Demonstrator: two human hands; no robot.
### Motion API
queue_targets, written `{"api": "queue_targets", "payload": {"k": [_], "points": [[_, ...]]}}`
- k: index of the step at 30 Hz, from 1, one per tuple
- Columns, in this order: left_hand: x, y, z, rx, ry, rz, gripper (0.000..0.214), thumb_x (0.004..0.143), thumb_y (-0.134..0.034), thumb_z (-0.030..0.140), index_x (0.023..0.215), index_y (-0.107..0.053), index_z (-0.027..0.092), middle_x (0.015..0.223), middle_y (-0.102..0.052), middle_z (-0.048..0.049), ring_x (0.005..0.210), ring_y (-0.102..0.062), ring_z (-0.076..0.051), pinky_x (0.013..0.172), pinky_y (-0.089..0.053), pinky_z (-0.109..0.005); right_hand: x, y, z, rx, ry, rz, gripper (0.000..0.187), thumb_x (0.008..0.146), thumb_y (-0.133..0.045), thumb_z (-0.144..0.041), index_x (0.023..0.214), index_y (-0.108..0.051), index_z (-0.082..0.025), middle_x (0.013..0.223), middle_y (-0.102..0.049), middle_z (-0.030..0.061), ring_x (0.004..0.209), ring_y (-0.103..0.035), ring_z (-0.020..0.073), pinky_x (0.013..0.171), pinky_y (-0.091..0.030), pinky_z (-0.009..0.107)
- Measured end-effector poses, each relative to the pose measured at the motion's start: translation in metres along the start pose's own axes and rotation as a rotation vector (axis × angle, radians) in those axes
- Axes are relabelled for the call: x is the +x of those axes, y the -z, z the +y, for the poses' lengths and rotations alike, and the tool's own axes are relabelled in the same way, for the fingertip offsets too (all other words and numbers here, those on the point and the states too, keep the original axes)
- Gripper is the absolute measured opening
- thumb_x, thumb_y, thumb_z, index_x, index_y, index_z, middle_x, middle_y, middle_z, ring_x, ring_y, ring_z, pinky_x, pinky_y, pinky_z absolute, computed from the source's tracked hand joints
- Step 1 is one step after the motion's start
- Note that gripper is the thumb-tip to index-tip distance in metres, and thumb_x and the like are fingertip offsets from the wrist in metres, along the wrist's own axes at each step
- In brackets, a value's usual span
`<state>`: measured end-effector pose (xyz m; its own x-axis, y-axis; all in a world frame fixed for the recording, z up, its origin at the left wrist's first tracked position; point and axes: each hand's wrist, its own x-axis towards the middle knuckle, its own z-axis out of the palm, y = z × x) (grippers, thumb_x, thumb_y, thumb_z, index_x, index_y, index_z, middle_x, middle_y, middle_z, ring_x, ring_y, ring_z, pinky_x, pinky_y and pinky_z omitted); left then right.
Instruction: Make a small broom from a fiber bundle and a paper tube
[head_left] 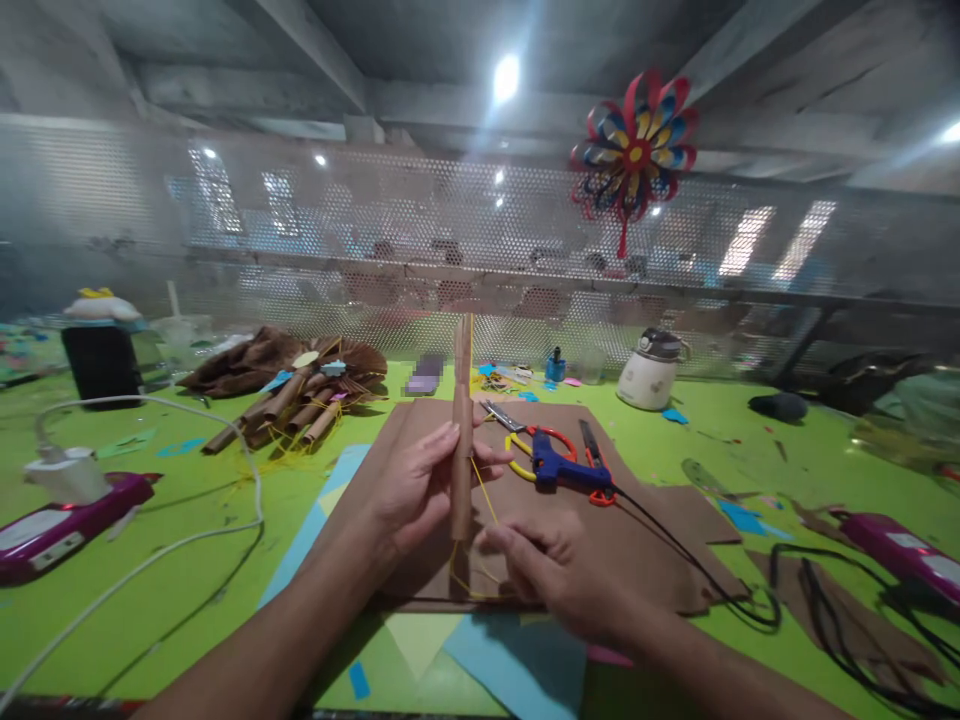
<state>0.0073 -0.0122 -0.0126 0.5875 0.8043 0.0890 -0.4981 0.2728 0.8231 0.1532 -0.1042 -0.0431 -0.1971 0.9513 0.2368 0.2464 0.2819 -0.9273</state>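
Note:
My left hand (427, 485) is closed around a rolled brown paper tube (462, 480), which stands nearly upright with its lower end towards me. A thin yellow string (484, 483) runs from the tube's middle down to my right hand (551, 565), whose thumb and fingers pinch it. More of the string loops below the tube's lower end. Under both hands lies a sheet of brown paper (420, 430). On it, just beyond my right hand, rest a blue glue gun (559, 468), scissors with red and yellow handles (517, 455), and a red-handled cutting tool (596, 460).
Brown paper tubes with yellow strings (292, 405) are piled at the back left. A white flask (651, 372) stands at the back right. Purple power strips (82, 520) lie at both sides, with a white cable (259, 480) and a black cord (667, 540). A perforated screen (420, 220) rises behind.

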Motion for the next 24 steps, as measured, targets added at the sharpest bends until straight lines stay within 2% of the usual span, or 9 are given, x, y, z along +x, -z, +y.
{"api": "queue_targets", "payload": {"k": [5, 11, 14, 17, 19, 21, 23, 24], "points": [[0.0, -0.002, -0.006, 0.022, -0.03, 0.005, 0.016, 0.088, -0.052, 0.025, 0.099, -0.056, 0.014, 0.079, -0.067, -0.0093, 0.085, -0.068, -0.026, 0.079, -0.053, -0.039, -0.005, -0.004, -0.001, -0.188, 0.065, -0.083, 0.038, 0.093, -0.042, -0.041, 0.074, -0.063, -0.016, 0.058, -0.045, -0.0031, 0.052, -0.04, 0.0076, 0.049, -0.03, 0.019], [0.001, -0.001, -0.01, 0.029, -0.032, 0.048, 0.007, 0.089, -0.051, 0.02, 0.088, -0.054, 0.014, 0.084, -0.066, -0.0111, 0.084, -0.068, -0.025, 0.079, -0.055, -0.039, -0.001, -0.007, 0.014, -0.418, 0.159, -0.152, 0.034, 0.093, -0.041, -0.033, 0.065, -0.052, -0.017, 0.06, -0.047, -0.0036, 0.053, -0.041, 0.0073, 0.052, -0.029, 0.021], [0.002, 0.003, -0.01, 0.013, -0.035, 0.06, 0.007, 0.087, -0.054, 0.022, 0.089, -0.054, 0.015, 0.083, -0.066, -0.0091, 0.084, -0.068, -0.024, 0.077, -0.055, -0.037, 0.0, -0.006, 0.016, -0.488, 0.166, -0.182, 0.032, 0.092, -0.042, -0.028, 0.064, -0.052, -0.017, 0.058, -0.047, -0.0044, 0.052, -0.04, 0.0064, 0.051, -0.027, 0.02], [0.002, 0.005, -0.007, 0.026, -0.056, 0.087, 0.01, 0.086, -0.057, 0.023, 0.091, -0.054, 0.015, 0.082, -0.067, -0.0086, 0.083, -0.068, -0.023, 0.076, -0.055, -0.034, 0.001, -0.003, 0.013, -0.564, 0.124, -0.218, 0.031, 0.087, -0.051, -0.032, 0.059, -0.053, -0.016, 0.054, -0.045, -0.0048, 0.048, -0.037, 0.0064, 0.048, -0.025, 0.021], [0.001, 0.006, -0.005, 0.04, -0.07, 0.099, 0.012, 0.086, -0.058, 0.024, 0.092, -0.054, 0.015, 0.081, -0.068, -0.0086, 0.082, -0.068, -0.021, 0.075, -0.055, -0.032, 0.004, 0.003, 0.01, -0.618, 0.085, -0.152, 0.034, 0.082, -0.058, -0.037, 0.056, -0.054, -0.016, 0.056, -0.049, -0.0027, 0.051, -0.041, 0.008, 0.05, -0.028, 0.022], [0.0, 0.005, -0.004, 0.06, -0.079, 0.09, 0.014, 0.085, -0.059, 0.025, 0.093, -0.055, 0.015, 0.082, -0.069, -0.009, 0.081, -0.068, -0.02, 0.076, -0.054, -0.03, 0.009, 0.009, 0.009, -0.619, 0.089, 0.013, 0.036, 0.082, -0.058, -0.04, 0.055, -0.055, -0.015, 0.066, -0.057, 0.0024, 0.063, -0.05, 0.0126, 0.058, -0.036, 0.024], [-0.001, 0.002, -0.005, 0.078, -0.073, 0.069, 0.016, 0.084, -0.06, 0.028, 0.092, -0.056, 0.015, 0.087, -0.07, -0.01, 0.082, -0.067, -0.019, 0.076, -0.053, -0.029, 0.015, 0.015, 0.008, -0.545, 0.116, 0.175, 0.033, 0.085, -0.054, -0.039, 0.063, -0.059, -0.015, 0.08, -0.061, 0.0071, 0.079, -0.054, 0.0179, 0.071, -0.04, 0.029], [-0.002, -0.001, -0.006, 0.083, -0.064, 0.062, 0.018, 0.083, -0.061, 0.029, 0.092, -0.055, 0.015, 0.089, -0.07, -0.0103, 0.082, -0.067, -0.019, 0.074, -0.053, -0.029, 0.018, 0.017, 0.007, -0.474, 0.11, 0.214, 0.029, 0.086, -0.053, -0.039, 0.071, -0.062, -0.015, 0.085, -0.062, 0.0082, 0.084, -0.055, 0.0191, 0.074, -0.041, 0.031]]}}
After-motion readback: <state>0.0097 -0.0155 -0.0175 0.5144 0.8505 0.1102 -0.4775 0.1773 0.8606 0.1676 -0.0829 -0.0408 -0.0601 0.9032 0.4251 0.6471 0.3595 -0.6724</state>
